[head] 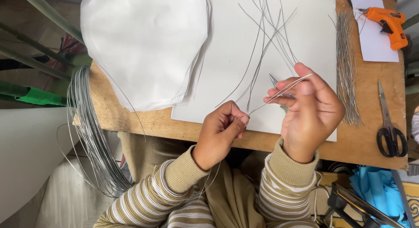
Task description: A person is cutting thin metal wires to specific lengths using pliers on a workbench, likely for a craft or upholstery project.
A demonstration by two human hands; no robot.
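The wooden counter (366, 145) carries a large white card sheet (305, 36) at its centre. On the sheet, toward 12 o'clock, lie loose cut grey wires (266, 40). At 10 o'clock a stack of white fabric pieces (144, 44) overlaps the sheet. At 3 o'clock lies a bundle of straight grey wires (346, 62), then black-handled scissors (389, 123); an orange glue gun (386, 23) sits at 2 o'clock. A coil of grey wire (89, 136) hangs off the 9 o'clock edge.
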